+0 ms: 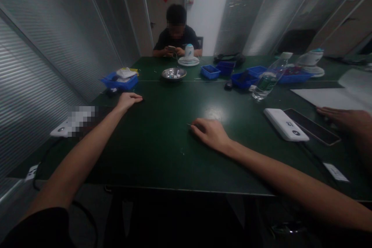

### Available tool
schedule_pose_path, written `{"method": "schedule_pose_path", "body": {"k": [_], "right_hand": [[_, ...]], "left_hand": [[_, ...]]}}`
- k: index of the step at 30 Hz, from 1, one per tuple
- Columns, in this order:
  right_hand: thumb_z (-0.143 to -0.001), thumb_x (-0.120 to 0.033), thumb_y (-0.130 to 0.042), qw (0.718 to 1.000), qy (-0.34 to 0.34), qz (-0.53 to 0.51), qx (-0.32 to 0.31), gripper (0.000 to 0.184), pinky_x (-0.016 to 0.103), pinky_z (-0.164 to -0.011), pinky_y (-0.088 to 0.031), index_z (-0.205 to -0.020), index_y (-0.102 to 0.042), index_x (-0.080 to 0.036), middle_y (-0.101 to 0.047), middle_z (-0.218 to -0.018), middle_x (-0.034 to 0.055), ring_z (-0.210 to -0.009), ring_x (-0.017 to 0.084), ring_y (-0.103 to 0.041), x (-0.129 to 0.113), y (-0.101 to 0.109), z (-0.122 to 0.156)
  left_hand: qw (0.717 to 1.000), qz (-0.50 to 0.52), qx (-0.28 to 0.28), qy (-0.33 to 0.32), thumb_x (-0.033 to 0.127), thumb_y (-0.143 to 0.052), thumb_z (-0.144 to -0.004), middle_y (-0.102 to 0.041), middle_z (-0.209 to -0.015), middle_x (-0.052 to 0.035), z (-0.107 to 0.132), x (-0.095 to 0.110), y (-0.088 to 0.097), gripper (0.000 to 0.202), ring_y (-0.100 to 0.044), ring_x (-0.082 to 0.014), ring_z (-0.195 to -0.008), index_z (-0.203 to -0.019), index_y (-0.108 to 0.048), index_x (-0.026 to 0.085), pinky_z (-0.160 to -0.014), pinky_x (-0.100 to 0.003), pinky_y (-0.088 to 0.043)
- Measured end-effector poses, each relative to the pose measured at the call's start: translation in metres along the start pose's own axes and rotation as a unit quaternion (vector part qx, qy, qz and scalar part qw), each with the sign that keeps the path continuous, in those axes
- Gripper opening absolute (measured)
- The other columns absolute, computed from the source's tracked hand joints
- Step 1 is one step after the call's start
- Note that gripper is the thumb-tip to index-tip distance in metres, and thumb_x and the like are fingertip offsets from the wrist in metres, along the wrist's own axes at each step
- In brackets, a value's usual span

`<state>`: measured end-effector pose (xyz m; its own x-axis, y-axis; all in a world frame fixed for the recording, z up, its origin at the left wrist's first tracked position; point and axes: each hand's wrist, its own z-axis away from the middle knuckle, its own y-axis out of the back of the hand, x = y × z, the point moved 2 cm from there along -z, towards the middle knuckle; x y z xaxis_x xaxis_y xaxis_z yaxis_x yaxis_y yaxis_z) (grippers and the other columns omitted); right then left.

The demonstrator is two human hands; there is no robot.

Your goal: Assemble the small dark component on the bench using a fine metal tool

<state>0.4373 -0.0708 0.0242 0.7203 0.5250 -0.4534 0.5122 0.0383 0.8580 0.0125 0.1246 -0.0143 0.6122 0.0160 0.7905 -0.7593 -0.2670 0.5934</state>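
Note:
My left hand (128, 100) rests on the dark green table (162, 143) at the left, fingers curled loosely downward with nothing visible in them, just in front of a blue tray (119, 81) holding white items. My right hand (209, 132) lies near the table's middle, fingers curled and pinched on a thin needle-like pin (189, 125) that sticks out to the left. Both forearms stretch across the near edge.
A steel bowl (174, 73), a small white fan (188, 57), several blue trays (210, 71) and a tipped water bottle (269, 79) lie farther back. A white power bank (285, 124) and phone (312, 126) sit right, beside another person's hand (345, 118). A person sits at the far end.

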Motion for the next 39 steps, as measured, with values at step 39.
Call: {"method": "schedule_pose_path", "body": {"k": [39], "right_hand": [[-0.104,-0.041,-0.05,1.0,0.002,-0.011,-0.022,0.029,0.028,-0.064,-0.044,-0.114,-0.069,-0.02,-0.073,-0.101,0.0068,-0.076,0.017,-0.063,-0.002,0.001,0.0]], "left_hand": [[0.982,-0.09,-0.092,-0.137,0.039,-0.076,-0.081,-0.076,-0.111,-0.0067,0.05,0.049,-0.007,0.024,-0.069,-0.0265,-0.104,-0.098,-0.08,0.023,-0.097,-0.04,-0.051]]}}
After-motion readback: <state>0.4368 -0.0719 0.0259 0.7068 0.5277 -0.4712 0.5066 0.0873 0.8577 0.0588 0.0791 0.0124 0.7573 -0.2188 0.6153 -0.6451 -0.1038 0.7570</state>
